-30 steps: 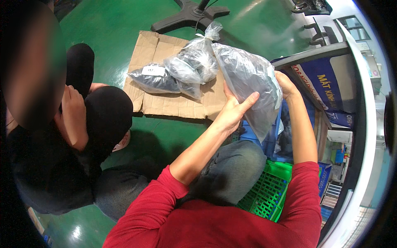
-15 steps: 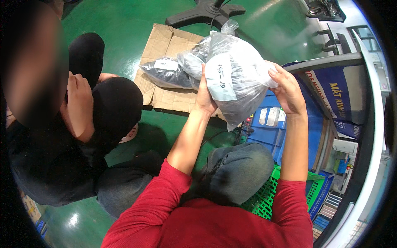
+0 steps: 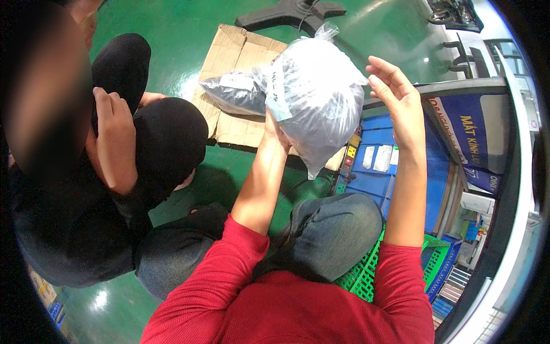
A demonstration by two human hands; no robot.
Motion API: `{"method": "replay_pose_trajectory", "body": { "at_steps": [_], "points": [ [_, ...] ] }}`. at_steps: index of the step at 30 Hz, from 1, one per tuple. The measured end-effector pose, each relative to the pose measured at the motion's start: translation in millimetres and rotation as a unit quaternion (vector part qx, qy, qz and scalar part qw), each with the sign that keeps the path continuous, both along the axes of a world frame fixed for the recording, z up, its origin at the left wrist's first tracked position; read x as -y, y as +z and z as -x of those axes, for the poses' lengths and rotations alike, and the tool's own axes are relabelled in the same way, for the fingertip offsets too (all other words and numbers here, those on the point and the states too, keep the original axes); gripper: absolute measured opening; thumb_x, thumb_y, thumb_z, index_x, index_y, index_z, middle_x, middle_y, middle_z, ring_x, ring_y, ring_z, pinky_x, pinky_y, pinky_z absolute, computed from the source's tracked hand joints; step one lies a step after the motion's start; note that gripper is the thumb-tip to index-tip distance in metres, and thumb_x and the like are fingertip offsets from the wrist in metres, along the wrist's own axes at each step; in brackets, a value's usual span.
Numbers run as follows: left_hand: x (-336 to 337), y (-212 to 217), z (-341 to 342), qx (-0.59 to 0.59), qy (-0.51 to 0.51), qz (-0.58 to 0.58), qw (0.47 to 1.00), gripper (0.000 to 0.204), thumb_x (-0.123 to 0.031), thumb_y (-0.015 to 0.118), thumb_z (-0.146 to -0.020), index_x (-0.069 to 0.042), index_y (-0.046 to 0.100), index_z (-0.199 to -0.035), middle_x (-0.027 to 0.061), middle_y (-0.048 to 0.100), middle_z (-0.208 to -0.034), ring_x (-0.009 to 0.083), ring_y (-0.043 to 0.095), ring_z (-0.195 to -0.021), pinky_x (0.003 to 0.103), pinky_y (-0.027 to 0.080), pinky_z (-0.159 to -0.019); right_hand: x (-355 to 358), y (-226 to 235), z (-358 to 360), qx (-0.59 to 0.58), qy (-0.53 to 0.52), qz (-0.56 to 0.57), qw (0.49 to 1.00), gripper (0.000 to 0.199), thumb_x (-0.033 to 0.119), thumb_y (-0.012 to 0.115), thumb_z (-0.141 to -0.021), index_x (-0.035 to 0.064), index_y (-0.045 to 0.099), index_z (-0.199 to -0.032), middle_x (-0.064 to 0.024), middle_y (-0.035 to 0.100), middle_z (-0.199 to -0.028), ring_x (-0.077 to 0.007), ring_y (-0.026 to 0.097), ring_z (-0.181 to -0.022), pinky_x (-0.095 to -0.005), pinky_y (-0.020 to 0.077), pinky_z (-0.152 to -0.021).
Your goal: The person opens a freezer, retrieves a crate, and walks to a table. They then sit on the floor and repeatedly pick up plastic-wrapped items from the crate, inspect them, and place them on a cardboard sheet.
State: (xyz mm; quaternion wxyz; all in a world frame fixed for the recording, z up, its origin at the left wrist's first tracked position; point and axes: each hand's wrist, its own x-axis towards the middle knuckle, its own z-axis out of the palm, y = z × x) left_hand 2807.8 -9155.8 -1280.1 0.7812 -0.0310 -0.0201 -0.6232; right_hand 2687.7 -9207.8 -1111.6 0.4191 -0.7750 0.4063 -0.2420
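Observation:
A bulging clear plastic bag [image 3: 323, 92] with a tied top and greyish contents is held up before me. My left hand [image 3: 277, 131] supports it from its lower left side, fingers mostly hidden behind it. A pale paper label with handwriting [image 3: 277, 94] sits on the bag's left side. By the bag's right edge, my right hand [image 3: 400, 103] is open, its fingers spread and no longer gripping the plastic. Beyond the bag, another clear bag with dark contents [image 3: 232, 98] rests on a flattened cardboard sheet [image 3: 223, 57].
A person in dark clothes sits at left, one hand [image 3: 114, 137] near the raised knee [image 3: 172, 132]. At right are a blue bin [image 3: 372, 178], a green crate [image 3: 364, 269] and a grey-framed sign panel [image 3: 470, 126]. A black stand base [image 3: 286, 17] stands on the green floor.
The bag has turned, so its label now faces further left. My right hand has let go of the bag's right side and opened.

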Motion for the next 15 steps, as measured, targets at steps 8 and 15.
{"method": "replay_pose_trajectory", "body": {
  "at_steps": [8,15],
  "points": [
    [-11.7,-8.6,-23.3,0.064,0.032,-0.07,0.995,0.051,-0.039,0.041,-0.087,-0.005,0.037,-0.124,0.0124,0.046,-0.12,0.0249,0.048,-0.107,0.041,0.039,-0.093,-22.5,-37.2,-6.2,0.0,0.008,-0.162,0.987,0.053,0.024,0.063,-0.078,0.0056,0.042,-0.122,-0.0112,0.046,-0.119,-0.0227,0.044,-0.11,-0.0339,0.0351,-0.092],
    [-9.8,-134.1,-122.0,0.198,0.055,-0.365,0.908,0.043,-0.036,0.047,-0.084,-0.006,0.048,-0.114,0.0114,0.054,-0.11,0.0239,0.052,-0.101,0.044,0.044,-0.082,-2.1,-31.6,66.8,-0.051,-0.05,-0.09,0.993,0.037,0.024,0.061,-0.078,0.0074,0.054,-0.111,-0.007,0.052,-0.107,-0.0199,0.047,-0.103,-0.0309,0.0405,-0.084]
  ]
}}
